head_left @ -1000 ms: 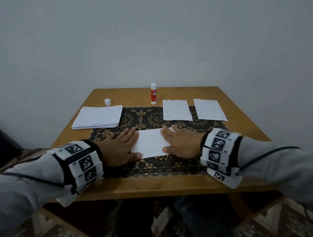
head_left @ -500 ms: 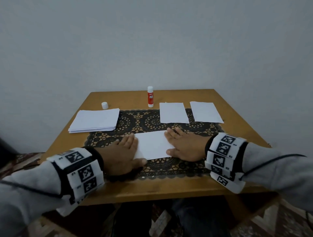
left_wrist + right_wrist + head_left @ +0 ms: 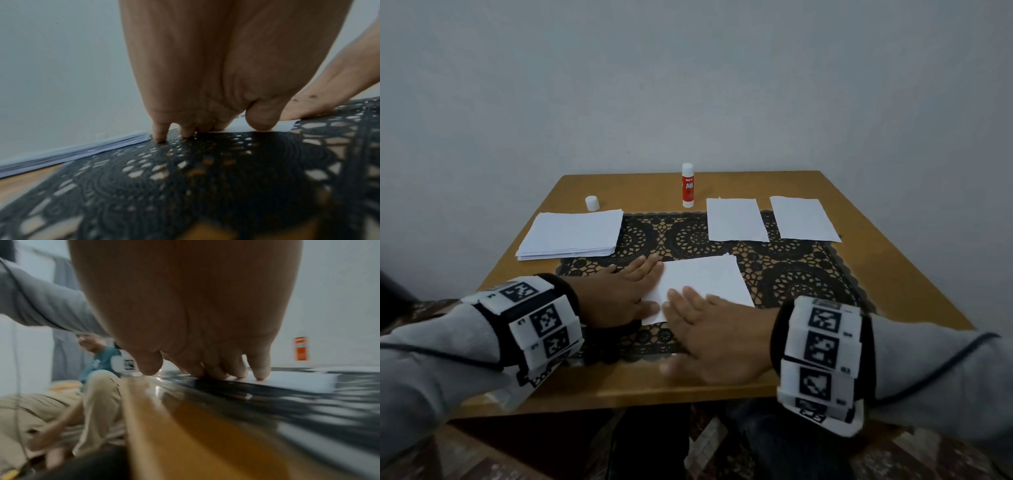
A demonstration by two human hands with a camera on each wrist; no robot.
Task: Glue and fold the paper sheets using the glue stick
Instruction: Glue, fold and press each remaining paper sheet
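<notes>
Folded sheet [image 3: 702, 279] on lace mat [image 3: 791, 270], left hand [image 3: 616, 298] and right hand [image 3: 719, 339] flat on it, neither grip closed, fingers straight, glue stick [image 3: 687, 185] upright on worktop [image 3: 893, 274]

Open tabletop [image 3: 887, 274] right of sheets [image 3: 803, 219]

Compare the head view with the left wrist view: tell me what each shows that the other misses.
Only the head view shows the glue stick standing at the table's far side, its loose white cap, two separate sheets and both wristbands.

Only the left wrist view shows the left hand's fingertips touching the black lace mat from underneath the palm.

Both show the left hand, the right hand, the folded sheet they press, and the paper stack.
</notes>
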